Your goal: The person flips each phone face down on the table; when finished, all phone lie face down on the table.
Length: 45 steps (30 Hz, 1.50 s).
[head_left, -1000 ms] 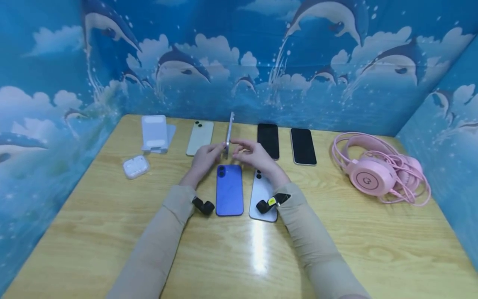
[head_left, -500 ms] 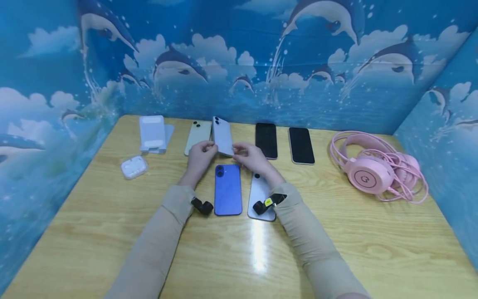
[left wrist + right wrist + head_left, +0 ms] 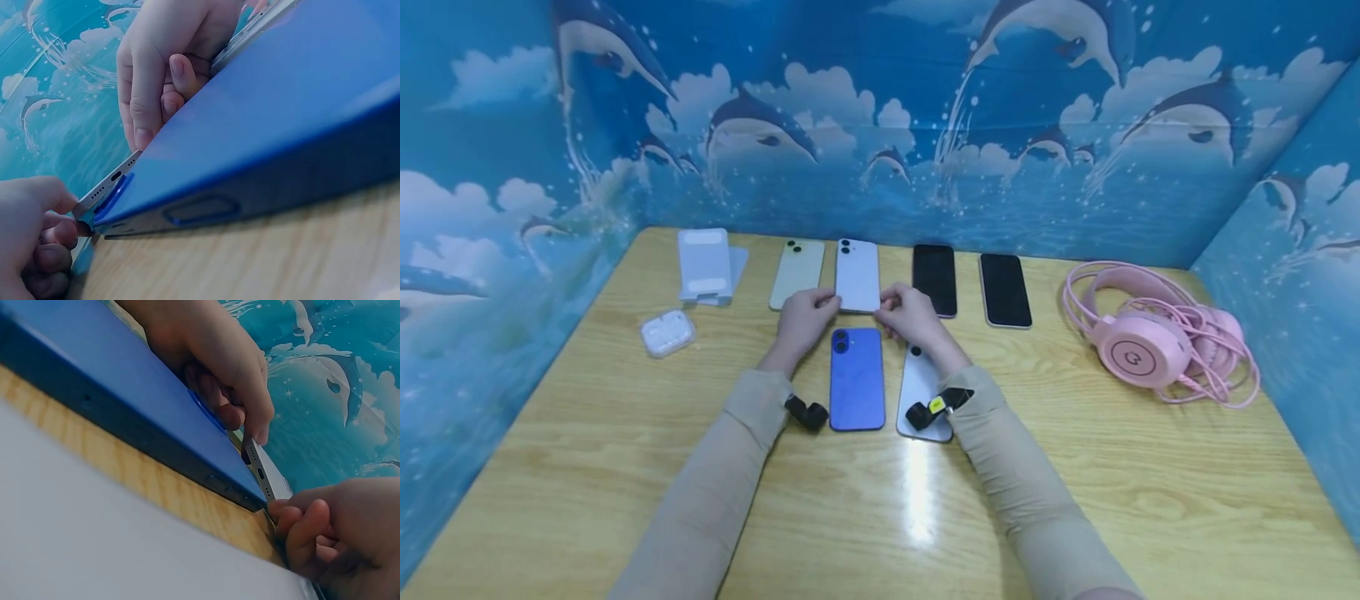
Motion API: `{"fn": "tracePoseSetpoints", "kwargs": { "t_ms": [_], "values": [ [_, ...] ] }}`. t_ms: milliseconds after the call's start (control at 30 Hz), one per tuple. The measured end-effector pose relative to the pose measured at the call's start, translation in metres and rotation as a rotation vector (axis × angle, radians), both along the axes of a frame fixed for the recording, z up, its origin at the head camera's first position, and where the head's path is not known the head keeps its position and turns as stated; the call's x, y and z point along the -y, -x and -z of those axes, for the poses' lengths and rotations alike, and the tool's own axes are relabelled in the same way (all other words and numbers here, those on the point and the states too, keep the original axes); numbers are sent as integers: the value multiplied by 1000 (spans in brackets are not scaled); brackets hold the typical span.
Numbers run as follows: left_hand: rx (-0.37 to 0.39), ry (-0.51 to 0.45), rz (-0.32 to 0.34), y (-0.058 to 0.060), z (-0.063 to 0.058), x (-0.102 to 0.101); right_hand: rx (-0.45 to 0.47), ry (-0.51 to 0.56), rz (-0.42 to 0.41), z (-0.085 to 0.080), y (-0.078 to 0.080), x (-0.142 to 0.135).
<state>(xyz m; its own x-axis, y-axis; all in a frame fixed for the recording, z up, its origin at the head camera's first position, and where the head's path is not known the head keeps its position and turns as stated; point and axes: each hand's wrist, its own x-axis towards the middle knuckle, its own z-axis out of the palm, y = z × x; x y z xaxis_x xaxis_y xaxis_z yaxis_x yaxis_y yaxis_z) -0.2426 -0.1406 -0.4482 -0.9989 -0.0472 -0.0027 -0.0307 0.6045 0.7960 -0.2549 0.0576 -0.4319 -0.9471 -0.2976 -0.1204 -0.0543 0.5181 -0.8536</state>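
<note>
A pale lavender phone (image 3: 857, 273) lies back up at the back of the table, its two camera lenses at the far left corner. My left hand (image 3: 805, 321) pinches its near left corner. At the near right corner, the thumb and curled fingers of my right hand (image 3: 913, 318) grip it too. Both wrist views show the phone's bottom edge (image 3: 114, 177) with its charging port between the two hands. Closer to me, a blue phone (image 3: 857, 379) lies back up between my forearms. A silvery phone (image 3: 917, 382) is partly hidden under my right wrist.
Left of the held phone lies a pale green phone (image 3: 798, 275). To its right are two phones screen up, a dark one (image 3: 935, 280) and a white-edged one (image 3: 1005, 290). Pink headphones (image 3: 1150, 342), a clear-white stand (image 3: 704, 265) and a small white case (image 3: 667, 333) flank them.
The lavender phone was standing on edge, then turned and tilted back. Now it lies back up between the pale green and dark phones, with both hands still at its near corners.
</note>
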Motion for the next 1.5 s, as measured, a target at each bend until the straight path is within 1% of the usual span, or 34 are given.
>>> {"fn": "tracePoseSetpoints", "kwargs": {
  "t_ms": [233,433,500,633,733,833,933,1000,1100,1200,1300,1367,1433,1500],
  "values": [
    [-6,54,30,-1,-2,0,2,-9,13,-1,-1,-1],
    [6,62,34,-3,-2,-1,19,-4,11,0,-1,-2],
    [0,63,34,-3,-2,-1,21,-1,14,0,-1,-2],
    [-26,71,36,-2,-7,-1,14,16,20,-3,1,-2],
    [-38,49,30,-1,-8,0,11,36,1,-4,1,-4],
    [-47,-4,25,-2,-8,0,6,72,-18,-7,0,-10],
    [-53,-69,31,-4,-7,-2,-18,118,-6,-11,-1,-24],
    [-49,-108,35,-7,-7,-4,-48,114,19,-12,-2,-37],
    [-36,-143,52,-11,-8,-11,-104,45,64,-10,-4,-63],
    [-29,-145,103,-13,-16,-24,-116,-21,111,-7,-7,-86],
    [-31,-146,144,-10,-27,-41,-86,2,144,-2,-8,-98],
    [-37,-159,153,-7,-31,-55,-71,31,156,1,-7,-101],
    [-36,-190,151,-2,-31,-69,-64,43,174,4,-5,-101],
    [-33,-229,144,3,-29,-82,-56,38,191,5,-4,-101]
  ]
}}
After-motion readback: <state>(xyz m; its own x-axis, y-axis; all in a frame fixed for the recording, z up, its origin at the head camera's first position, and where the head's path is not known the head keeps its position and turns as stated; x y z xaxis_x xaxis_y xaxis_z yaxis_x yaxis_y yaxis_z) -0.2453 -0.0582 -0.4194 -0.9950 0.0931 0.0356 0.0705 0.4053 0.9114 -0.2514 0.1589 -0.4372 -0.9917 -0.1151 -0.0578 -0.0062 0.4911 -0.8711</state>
